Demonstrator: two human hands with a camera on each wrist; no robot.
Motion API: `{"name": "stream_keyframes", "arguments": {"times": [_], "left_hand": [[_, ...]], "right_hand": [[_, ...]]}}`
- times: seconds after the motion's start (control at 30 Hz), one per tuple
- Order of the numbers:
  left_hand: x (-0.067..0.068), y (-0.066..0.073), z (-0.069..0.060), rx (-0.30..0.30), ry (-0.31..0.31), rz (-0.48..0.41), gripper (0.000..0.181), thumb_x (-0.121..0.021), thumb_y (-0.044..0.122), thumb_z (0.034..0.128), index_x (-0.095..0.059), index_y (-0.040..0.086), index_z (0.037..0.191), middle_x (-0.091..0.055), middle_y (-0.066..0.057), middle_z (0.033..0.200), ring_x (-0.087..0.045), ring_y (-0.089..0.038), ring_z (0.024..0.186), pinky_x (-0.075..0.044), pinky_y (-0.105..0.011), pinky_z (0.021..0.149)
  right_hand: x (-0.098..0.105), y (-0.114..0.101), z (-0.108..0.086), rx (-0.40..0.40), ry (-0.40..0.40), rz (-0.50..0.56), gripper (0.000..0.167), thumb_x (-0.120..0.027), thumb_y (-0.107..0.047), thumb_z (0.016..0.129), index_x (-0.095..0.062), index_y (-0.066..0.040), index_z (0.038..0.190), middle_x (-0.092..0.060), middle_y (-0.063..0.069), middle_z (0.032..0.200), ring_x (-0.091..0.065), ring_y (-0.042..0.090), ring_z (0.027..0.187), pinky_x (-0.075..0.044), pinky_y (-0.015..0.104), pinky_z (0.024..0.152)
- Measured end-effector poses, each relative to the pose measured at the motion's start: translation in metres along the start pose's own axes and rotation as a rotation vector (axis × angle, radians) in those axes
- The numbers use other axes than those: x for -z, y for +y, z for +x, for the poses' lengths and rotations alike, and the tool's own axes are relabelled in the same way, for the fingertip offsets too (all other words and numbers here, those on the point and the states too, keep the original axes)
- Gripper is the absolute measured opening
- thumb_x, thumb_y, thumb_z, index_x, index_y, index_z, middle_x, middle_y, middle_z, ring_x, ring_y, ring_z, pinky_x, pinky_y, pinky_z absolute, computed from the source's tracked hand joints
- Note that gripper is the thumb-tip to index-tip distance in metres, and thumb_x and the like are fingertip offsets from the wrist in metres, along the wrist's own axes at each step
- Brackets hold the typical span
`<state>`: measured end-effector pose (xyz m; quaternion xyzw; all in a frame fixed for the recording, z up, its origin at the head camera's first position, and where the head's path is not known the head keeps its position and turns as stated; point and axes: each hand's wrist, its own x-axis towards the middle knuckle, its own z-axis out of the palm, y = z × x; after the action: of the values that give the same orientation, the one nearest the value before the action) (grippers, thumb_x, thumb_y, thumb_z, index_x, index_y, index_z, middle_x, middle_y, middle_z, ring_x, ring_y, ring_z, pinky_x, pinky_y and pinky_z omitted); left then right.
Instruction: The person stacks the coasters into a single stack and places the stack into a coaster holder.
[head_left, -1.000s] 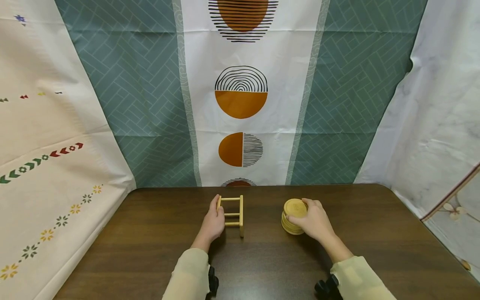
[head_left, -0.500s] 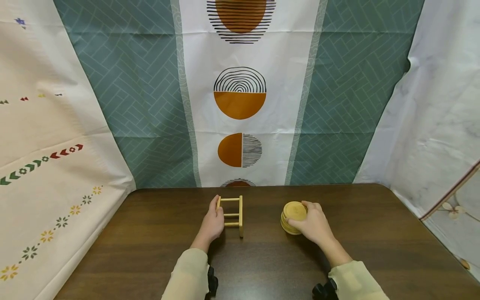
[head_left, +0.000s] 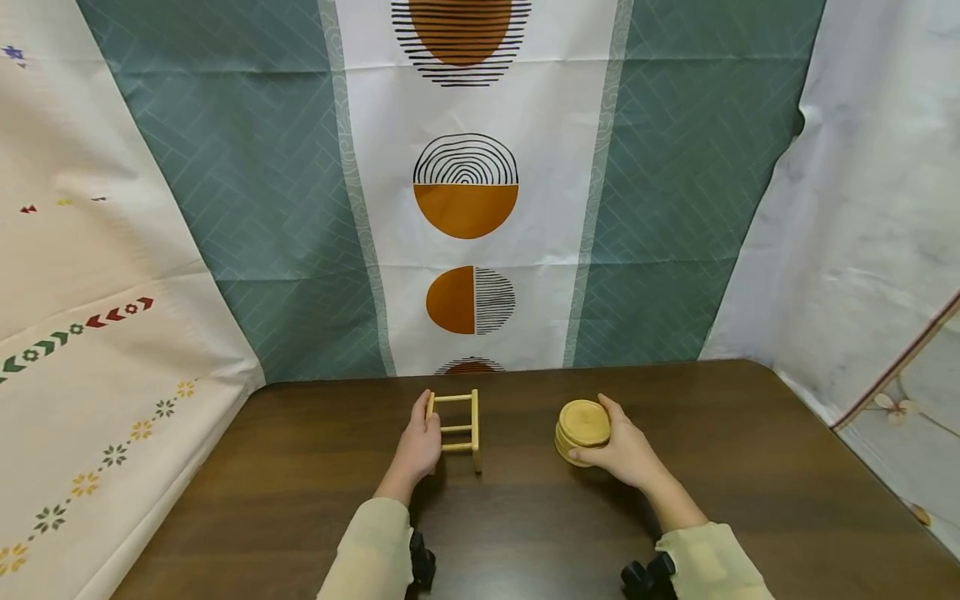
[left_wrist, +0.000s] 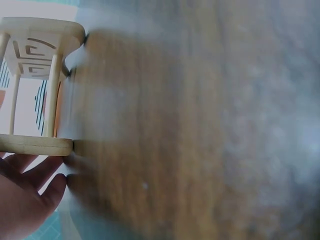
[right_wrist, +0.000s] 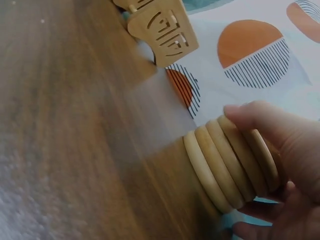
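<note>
A small pale wooden rack (head_left: 475, 433) with side panels and thin cross rods stands on the brown table (head_left: 525, 533). My left hand (head_left: 417, 450) holds its left side panel, thumb toward the near edge and fingers toward the far one. Carved slots mark the far panel (left_wrist: 37, 50) in the left wrist view. To the right of the rack is a stack of round wooden coasters (head_left: 585, 423). My right hand (head_left: 630, 450) grips that stack, thumb on the near side, fingers round the far right. Several thick discs (right_wrist: 212, 160) show edge-on in the right wrist view.
Behind the table's far edge hangs a green and white cloth (head_left: 465, 208) with orange half circles. A cream embroidered cloth (head_left: 127, 367) drapes down on the left, and a pale marbled cloth (head_left: 862, 250) on the right. Bare tabletop separates the rack from the coasters.
My right thumb has slid lower on the side of the coaster stack. The left hand and rack keep their place on the table. The head view has swung slightly right.
</note>
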<state>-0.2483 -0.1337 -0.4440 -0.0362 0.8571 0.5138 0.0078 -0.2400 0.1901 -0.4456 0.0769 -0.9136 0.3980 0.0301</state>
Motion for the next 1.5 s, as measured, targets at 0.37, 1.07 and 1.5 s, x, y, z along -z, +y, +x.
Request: {"name": "stream_keyframes", "arguments": {"times": [0.37,1.07,1.5], "left_hand": [[0.009,0.006,0.001,-0.027,-0.002,0.091,0.054,-0.032,0.027,0.1022,-0.015,0.016,0.153,-0.030,-0.021,0.151,-0.038,-0.042,0.132,-0.035,-0.057,0.103],[-0.013,0.042,-0.017,-0.263,0.203,0.134,0.052,-0.052,0.024,0.0952,-0.040,0.009,0.144,-0.040,-0.016,0.147,-0.039,-0.036,0.133,-0.033,-0.054,0.107],[-0.061,0.067,-0.030,-0.425,0.105,-0.024,0.049,-0.045,0.025,0.0998,-0.035,0.012,0.146,-0.037,-0.009,0.150,-0.032,-0.030,0.139,-0.029,-0.052,0.110]], "right_hand": [[-0.001,0.002,0.001,-0.015,-0.003,0.055,0.109,-0.084,-0.040,0.067,-0.022,0.002,0.147,-0.042,0.028,0.140,-0.046,0.043,0.125,-0.039,0.057,0.099],[-0.003,0.006,0.003,-0.079,0.011,0.159,0.092,-0.071,-0.049,0.079,-0.025,-0.008,0.148,-0.038,0.021,0.147,-0.039,0.039,0.133,-0.033,0.056,0.106],[-0.005,0.004,0.005,-0.137,0.021,0.344,0.069,-0.043,-0.052,0.096,-0.030,-0.006,0.146,-0.030,0.020,0.151,-0.025,0.037,0.141,-0.023,0.054,0.112]]}}
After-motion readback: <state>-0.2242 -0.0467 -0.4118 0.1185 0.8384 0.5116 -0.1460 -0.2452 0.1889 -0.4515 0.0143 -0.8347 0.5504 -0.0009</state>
